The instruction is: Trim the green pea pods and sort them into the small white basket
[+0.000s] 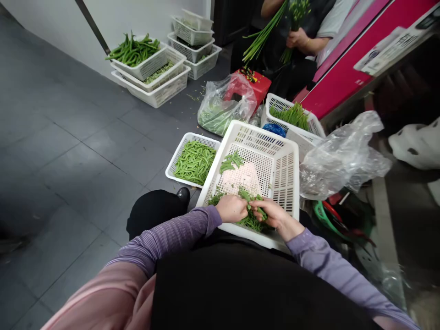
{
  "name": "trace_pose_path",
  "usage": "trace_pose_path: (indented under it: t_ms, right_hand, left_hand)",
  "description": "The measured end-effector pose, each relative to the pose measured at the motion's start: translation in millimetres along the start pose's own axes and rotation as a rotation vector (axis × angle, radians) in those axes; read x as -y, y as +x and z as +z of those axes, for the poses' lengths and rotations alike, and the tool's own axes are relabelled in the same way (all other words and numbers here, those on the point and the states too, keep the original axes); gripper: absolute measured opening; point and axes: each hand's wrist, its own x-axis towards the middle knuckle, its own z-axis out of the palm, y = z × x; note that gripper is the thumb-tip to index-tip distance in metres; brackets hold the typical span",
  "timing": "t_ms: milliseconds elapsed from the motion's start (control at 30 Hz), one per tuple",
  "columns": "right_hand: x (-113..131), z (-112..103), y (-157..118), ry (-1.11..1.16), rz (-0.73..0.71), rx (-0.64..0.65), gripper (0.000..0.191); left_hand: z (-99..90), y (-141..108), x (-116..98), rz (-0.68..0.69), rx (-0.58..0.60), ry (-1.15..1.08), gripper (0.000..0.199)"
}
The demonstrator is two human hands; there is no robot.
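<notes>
A large white basket (287, 183) rests at my lap, with a small pile of green pods (232, 161) and leafy green bits (252, 223) inside. Over its near end, my left hand (232, 208) is closed, its fingertips pinched at some green pods (260, 211). My right hand (271, 212) has its fingers wrapped round these same pods, close against my left hand. Left of the large basket, a smaller white tray (171, 170) holds many green beans (195, 161).
Stacked baskets (158, 95) of vegetables stand by the wall. A clear bag (220, 110) of greens lies beside a red stool (263, 87). Opposite, a person's hand (298, 39) holds long green stems. Another plastic bag (340, 156) and a green-rimmed container (321, 215) are at right.
</notes>
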Motion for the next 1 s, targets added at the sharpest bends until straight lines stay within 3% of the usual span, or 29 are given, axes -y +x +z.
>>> trace_pose_path:
  t_ms: [133, 200, 367, 467, 533, 633, 733, 867, 933, 1000]
  right_hand:
    - [-7.2, -9.3, -26.1, 0.033, 0.089, 0.072, 0.016]
    - [-10.3, -15.5, -36.4, 0.065, 0.129, 0.064, 0.014]
    - [-16.0, -28.3, -43.1, 0.147, 0.203, 0.063, 0.013]
    - [-18.4, -29.9, -41.2, 0.165, 0.232, 0.099, 0.013]
    - [-18.2, -29.9, -40.7, 0.122, 0.245, 0.118, 0.014]
    - [-9.6, -30.5, -39.8, -0.126, 0.185, 0.116, 0.022]
    - [11.3, -27.4, -35.4, -0.592, 0.031, 0.083, 0.029]
    - [36.2, -8.9, -25.3, -0.996, -0.074, 0.3, 0.028]
    - [37.2, 1.9, -19.2, -0.935, -0.118, 0.373, 0.026]
    - [31.1, 9.2, -9.6, -0.651, -0.189, 0.31, 0.023]
  left_hand:
    - [-8.1, 5.2, 19.0, -0.309, -0.055, 0.056, 0.028]
    - [-9.5, 6.6, 25.3, -0.362, -0.065, 0.046, 0.029]
    - [-8.7, -1.8, 10.3, -0.229, -0.07, 0.028, 0.033]
    - [-9.9, -7.6, -5.3, -0.047, -0.099, 0.039, 0.047]
    - [-9.2, -9.2, -10.1, 0.091, -0.072, 0.072, 0.036]
    - [-4.7, -9.4, -8.7, 0.214, 0.002, 0.11, 0.026]
    - [-1.5, -9.7, -5.7, 0.303, 0.103, 0.044, 0.019]
    - [-10.1, -9.5, -4.0, 0.238, 0.206, -0.18, 0.021]
    - [-17.5, -7.4, -0.7, 0.153, 0.188, -0.422, 0.024]
    - [-22.1, -4.4, 3.4, 0.023, 0.102, -0.682, 0.028]
